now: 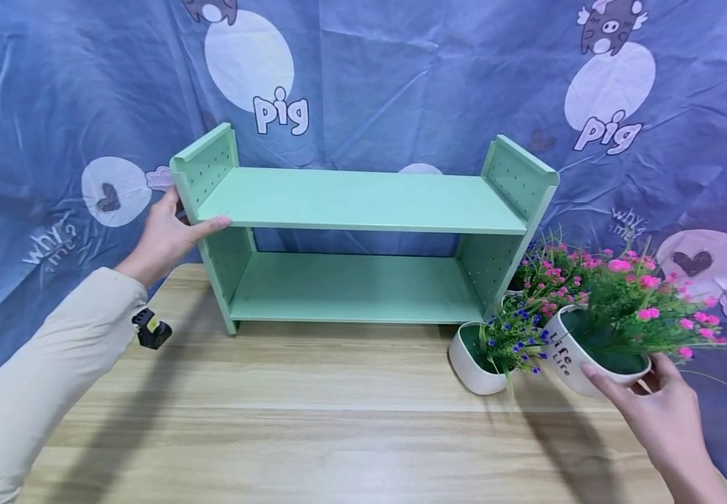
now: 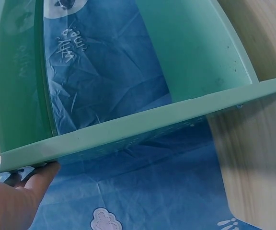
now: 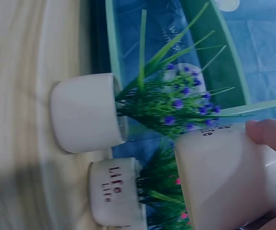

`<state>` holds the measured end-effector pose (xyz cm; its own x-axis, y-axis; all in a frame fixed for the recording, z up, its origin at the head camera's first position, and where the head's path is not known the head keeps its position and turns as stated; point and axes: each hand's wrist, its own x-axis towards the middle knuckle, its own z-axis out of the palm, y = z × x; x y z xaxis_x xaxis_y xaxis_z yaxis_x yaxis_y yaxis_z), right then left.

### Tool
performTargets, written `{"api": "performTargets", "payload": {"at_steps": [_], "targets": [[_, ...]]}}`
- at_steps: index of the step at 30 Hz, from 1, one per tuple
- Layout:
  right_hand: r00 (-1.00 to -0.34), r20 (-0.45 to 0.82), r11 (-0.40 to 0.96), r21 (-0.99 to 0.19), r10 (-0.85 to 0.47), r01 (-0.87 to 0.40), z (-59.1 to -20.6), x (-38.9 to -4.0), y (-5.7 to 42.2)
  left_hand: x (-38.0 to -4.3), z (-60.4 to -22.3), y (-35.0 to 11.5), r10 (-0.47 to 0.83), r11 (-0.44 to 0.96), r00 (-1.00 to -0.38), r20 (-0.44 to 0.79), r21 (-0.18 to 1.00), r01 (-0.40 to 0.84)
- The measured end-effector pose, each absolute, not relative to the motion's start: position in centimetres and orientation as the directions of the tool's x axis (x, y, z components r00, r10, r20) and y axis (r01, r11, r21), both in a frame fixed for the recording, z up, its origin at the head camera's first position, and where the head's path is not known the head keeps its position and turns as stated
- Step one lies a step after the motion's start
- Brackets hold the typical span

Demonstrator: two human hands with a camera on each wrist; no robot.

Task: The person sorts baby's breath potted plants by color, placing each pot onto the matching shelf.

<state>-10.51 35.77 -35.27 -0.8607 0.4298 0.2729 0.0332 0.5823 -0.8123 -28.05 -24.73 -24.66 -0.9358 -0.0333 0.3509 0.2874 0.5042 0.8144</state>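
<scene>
A green two-tier shelf (image 1: 363, 203) stands on the table. My left hand (image 1: 171, 227) grips its left side panel (image 2: 128, 125), thumb on the upper board's front corner and fingers on the outer side. With my right hand (image 1: 666, 406) I hold a potted plant (image 1: 590, 357) with pink flowers by its white pot, tilted, above the table at the right. In the right wrist view the thumb lies along this white pot (image 3: 229, 177). Next to the shelf's right foot sits a potted plant with blue-purple flowers (image 1: 480, 360), also seen upright in a white pot (image 3: 87, 112) in the right wrist view.
More pink flowers (image 1: 559, 273) stand behind, right of the shelf; their white pot lettered "Life" (image 3: 111, 191) shows in the right wrist view. The wooden table (image 1: 338, 420) meets a blue cloth backdrop (image 1: 370, 84) with pig prints. A small black device (image 1: 151, 329) hangs at my left wrist.
</scene>
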Motion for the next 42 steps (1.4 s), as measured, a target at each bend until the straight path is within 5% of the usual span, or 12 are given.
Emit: {"api": "performTargets", "payload": {"at_steps": [25, 42], "targets": [[-0.892, 0.304, 0.656, -0.754, 0.335, -0.011, -28.5, -12.4, 34.0, -28.2, -24.6, -25.0, -0.024, 0.51, -0.922, 0.385, 0.798, 0.32], [-0.904, 0.401, 0.611, -0.755, 0.146, -0.236, -25.2, -14.7, 30.1, -28.4, -25.0, -25.0, -0.047, 0.466, -0.929, 0.366, 0.831, 0.304]]}}
